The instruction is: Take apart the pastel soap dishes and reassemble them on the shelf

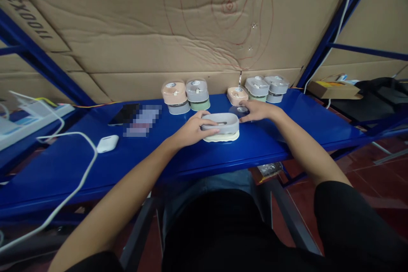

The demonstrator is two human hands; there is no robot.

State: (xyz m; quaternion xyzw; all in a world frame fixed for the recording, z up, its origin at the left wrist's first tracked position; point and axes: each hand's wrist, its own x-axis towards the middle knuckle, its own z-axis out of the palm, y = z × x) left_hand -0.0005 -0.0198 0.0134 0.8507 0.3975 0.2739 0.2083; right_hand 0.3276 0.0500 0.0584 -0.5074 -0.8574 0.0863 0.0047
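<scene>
Cardboard sheeting (pixel 127 21) w/ red ring doodles backs a blue tabletop (pixel 267 146), slanted blue metal posts either side. From my remote seat I see the gray box (pixel 228 127) close to the front edge, approx mid-table, open side up on a cream piece (pixel 228 137), long axis running L–R. L hand (pixel 191 131) is clamped on its L end: thumb along the near wall, fingers up at the rim. R hand (pixel 259 110) is the nearer one to the clear lid (pixel 236 110), which lies flat just beyond the box & a bit R of it. Key relation, as I read it: lid is L of the R fingertips, btwn thumb & fingers, w/ the box just nearer the body. R thumb & fingers are apart; can't tell if they touch the lid's edge or only straddle it.

Materials: box looks like matte plastic, oval-ish w/ rounded corners; small dark item inside, too small to ID. Cream piece has a wavy rim. Lid is thin, see-through, w/ a round sticker.

Behind, same rounded shapes: peach-over-gray stack (pixel 174 93) & gray-over-green stack (pixel 196 91) on the L; low peach box (pixel 236 97) plus two more stacks (pixel 276 86) on the R. Far L: glossy white earbud case (pixel 107 143), dark phone (pixel 123 114), loose white cable (pixel 85 174).
</scene>
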